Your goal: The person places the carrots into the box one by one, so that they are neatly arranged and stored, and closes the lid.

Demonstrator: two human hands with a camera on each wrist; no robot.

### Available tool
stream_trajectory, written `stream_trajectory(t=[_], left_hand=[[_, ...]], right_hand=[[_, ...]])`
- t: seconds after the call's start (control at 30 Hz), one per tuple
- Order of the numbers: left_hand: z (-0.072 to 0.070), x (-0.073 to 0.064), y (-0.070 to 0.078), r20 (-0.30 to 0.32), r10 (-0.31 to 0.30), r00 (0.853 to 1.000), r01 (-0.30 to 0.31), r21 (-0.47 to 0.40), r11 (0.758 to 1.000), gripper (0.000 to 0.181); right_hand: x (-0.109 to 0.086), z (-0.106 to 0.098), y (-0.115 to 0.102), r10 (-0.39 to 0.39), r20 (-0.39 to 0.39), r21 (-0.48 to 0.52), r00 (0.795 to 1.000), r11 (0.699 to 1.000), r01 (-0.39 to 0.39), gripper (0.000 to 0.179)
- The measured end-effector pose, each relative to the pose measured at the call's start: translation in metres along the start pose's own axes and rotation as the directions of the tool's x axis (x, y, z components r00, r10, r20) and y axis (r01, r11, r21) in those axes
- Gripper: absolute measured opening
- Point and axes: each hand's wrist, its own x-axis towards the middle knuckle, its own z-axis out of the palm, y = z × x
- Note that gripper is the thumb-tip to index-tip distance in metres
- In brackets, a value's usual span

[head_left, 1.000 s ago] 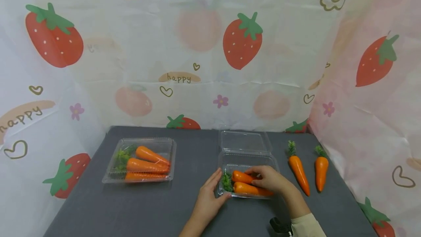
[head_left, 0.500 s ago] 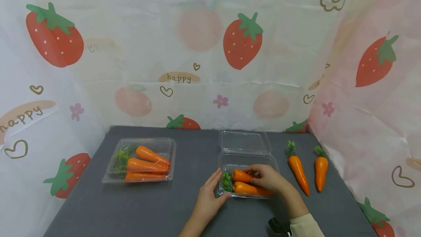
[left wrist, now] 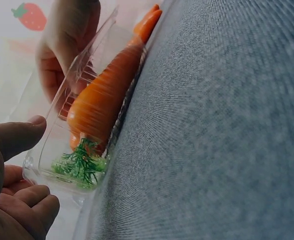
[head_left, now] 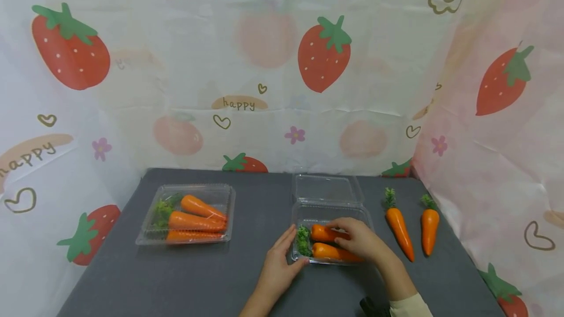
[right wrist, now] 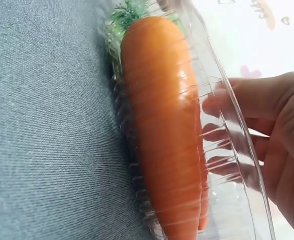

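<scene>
A grey table (head_left: 185, 278) bears two clear plastic boxes. The open box (head_left: 328, 212), its lid (head_left: 328, 189) folded back on the side away from the person, contains two carrots; the closed box (head_left: 231, 209), well apart to the left, contains three. Left hand (head_left: 279, 263): fingers straight along the open box's left end, thumb spread from them at the near corner; light, even pressure should best steady the thin wall. Right hand (head_left: 359, 238): thumb and fingers pinch the rear carrot (head_left: 320, 233) inside the open box, behind the front carrot (head_left: 330, 252); a level, gentle release, parallel to its neighbour, seems advisable. Two loose carrots (head_left: 400, 234) lie to the right. Leafy tops (head_left: 303, 241) bunch at the left end, best tucked below the rim.
</scene>
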Motion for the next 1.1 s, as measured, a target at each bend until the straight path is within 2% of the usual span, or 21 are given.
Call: stream_trajectory(t=[0.23, 0.33, 0.53, 0.87, 1.0, 1.1], left_hand=[[0.000, 0.000, 0.000, 0.002, -0.013, 1.000, 0.013, 0.008, 1.000, 0.080], [0.000, -0.001, -0.001, 0.006, -0.013, 1.000, 0.013, 0.009, 1.000, 0.080], [0.001, -0.001, -0.001, 0.007, -0.010, 1.000, 0.010, 0.008, 1.000, 0.080], [0.000, -0.001, -0.001, 0.004, 0.004, 1.000, -0.004, 0.013, 1.000, 0.080], [0.000, -0.001, -0.001, 0.004, 0.005, 1.000, -0.005, 0.010, 1.000, 0.080], [0.000, -0.001, -0.002, -0.002, 0.004, 1.000, -0.004, 0.008, 1.000, 0.080]], right_hand=[[-0.010, 0.000, 0.001, -0.065, -0.077, -0.015, 0.995, 0.998, 0.064, 0.036], [-0.017, 0.001, 0.003, -0.069, -0.131, -0.031, 0.989, 0.997, 0.065, 0.036], [-0.030, 0.005, 0.007, -0.057, -0.268, -0.039, 0.962, 0.998, 0.048, 0.039], [-0.042, 0.002, 0.018, -0.063, -0.489, -0.082, 0.870, 0.996, 0.026, 0.044], [-0.045, -0.001, 0.024, -0.095, -0.564, -0.132, 0.820, 0.991, 0.025, 0.044], [-0.048, -0.003, 0.030, -0.102, -0.625, -0.146, 0.774, 0.989, 0.012, 0.045]])
